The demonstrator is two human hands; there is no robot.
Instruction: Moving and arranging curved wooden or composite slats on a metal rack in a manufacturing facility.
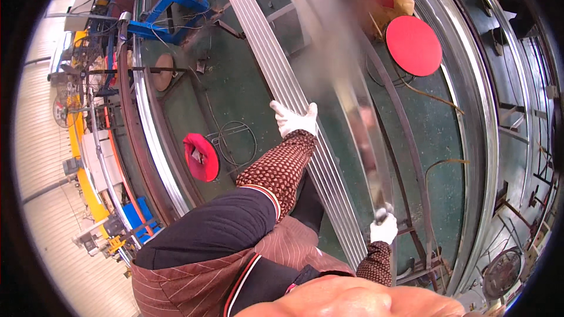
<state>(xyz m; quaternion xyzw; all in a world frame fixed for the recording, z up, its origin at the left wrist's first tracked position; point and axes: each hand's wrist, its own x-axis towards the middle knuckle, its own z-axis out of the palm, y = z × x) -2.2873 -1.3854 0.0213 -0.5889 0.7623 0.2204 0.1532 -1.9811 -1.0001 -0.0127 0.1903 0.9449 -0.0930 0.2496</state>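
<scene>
A row of long, thin silvery metal tubes (258, 26) lies side by side and slants from the far side down toward my body. My left hand (294, 120), in a white glove, spans the row near its middle, thumb on the right edge and fingers over the left. To its right, a wide, polished metal tube (367, 141) runs roughly the same way, its far part smeared by motion. Low on the right, my right hand (383, 230), also gloved in white, is closed at that tube's near end, by a small dark, rounded spot I cannot make out.
A round red stool (413, 46) stands at the far right, and a red-covered stool (201, 157) at the left. Long metal rails (154, 135) curve along both sides. A blue steel frame (170, 9) stands far left. Something blurred is at the far middle.
</scene>
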